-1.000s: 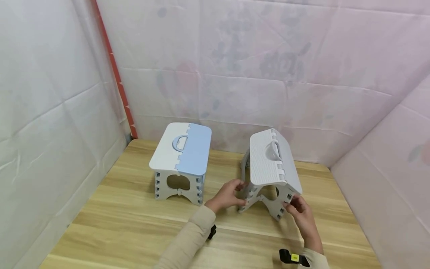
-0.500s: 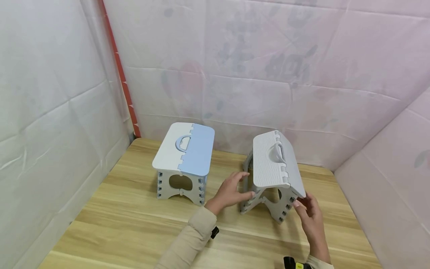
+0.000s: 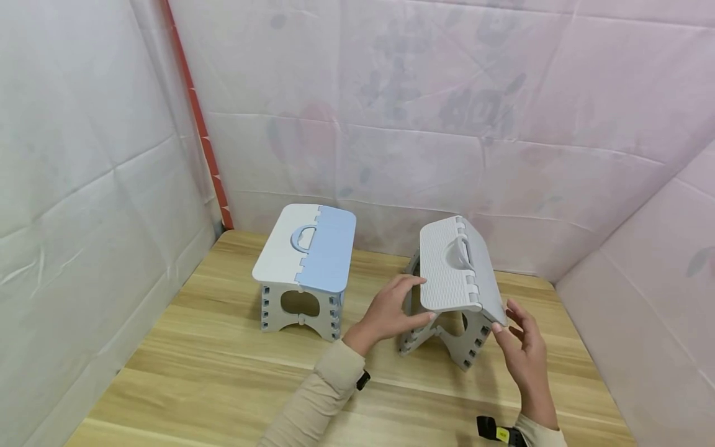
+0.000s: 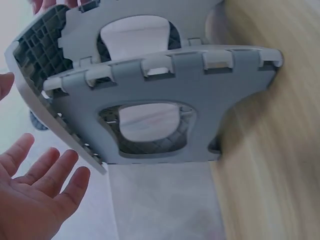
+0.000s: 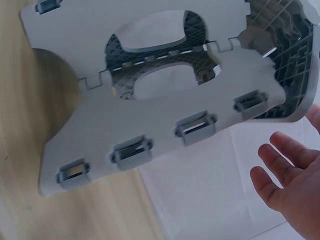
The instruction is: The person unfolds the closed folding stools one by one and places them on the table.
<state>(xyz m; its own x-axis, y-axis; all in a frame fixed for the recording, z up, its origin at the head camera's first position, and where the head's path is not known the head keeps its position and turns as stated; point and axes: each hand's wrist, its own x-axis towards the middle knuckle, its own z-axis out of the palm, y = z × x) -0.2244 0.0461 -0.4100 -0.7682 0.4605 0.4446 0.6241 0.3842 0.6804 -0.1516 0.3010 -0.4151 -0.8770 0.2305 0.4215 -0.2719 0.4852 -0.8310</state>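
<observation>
A grey folding step stool [image 3: 441, 267] stands half-folded on the table, its ribbed top bent into a ridge and its legs angled inward. My left hand [image 3: 390, 311] is at the left edge of that top, thumb and fingers spread; in the left wrist view its fingers [image 4: 55, 172] are relaxed and apart from the leg panel. At the right edge is my right hand [image 3: 524, 360], its thumb by the near corner. The right wrist view shows its fingers [image 5: 285, 160] loosely extended beside the top. A white-and-blue folding stool [image 3: 329, 248] stands fully unfolded to the left.
Both stools stand on a wood-grain table [image 3: 212, 379]. Pale fabric sheets hang behind [image 3: 402, 155] and at both sides, close to the table's edges. A red strip [image 3: 201, 124] runs down the back left corner.
Both hands have moved up from the grey stool's legs to the edges of its top. The stool has shifted slightly in view, still half-folded. The white-and-blue stool stays put.
</observation>
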